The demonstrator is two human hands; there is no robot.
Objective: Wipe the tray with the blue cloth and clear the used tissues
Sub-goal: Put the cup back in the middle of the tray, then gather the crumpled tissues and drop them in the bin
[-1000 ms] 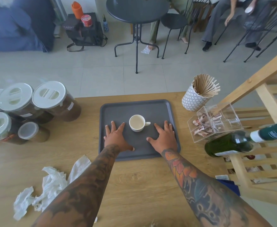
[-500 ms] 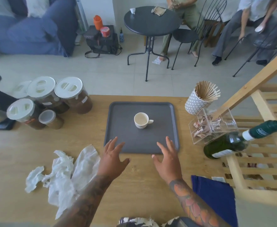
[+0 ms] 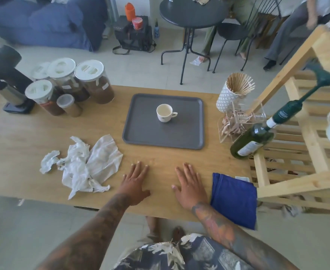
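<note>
A dark grey tray (image 3: 146, 133) lies in the middle of the wooden table (image 3: 24, 137), with a white cup (image 3: 165, 113) standing on it. Crumpled white tissues (image 3: 86, 164) lie spread to the tray's near left. A folded blue cloth (image 3: 234, 199) hangs over the table's near right edge. My left hand (image 3: 136, 182) and my right hand (image 3: 189, 184) rest flat on the bare wood just in front of the tray, fingers straight, holding nothing. The right hand lies right beside the cloth.
Several lidded jars (image 3: 78, 82) stand at the back left beside a dark grinder (image 3: 2, 78). A holder of wooden sticks (image 3: 232, 90), a clear sachet box (image 3: 238, 123) and a tilted green bottle (image 3: 257, 133) crowd the right, against a wooden rack (image 3: 306, 133). People sit beyond the table.
Both hands have come off the tray and drawn back toward me, now lying flat on the table near its front edge. The view has pulled back, bringing the blue cloth into sight.
</note>
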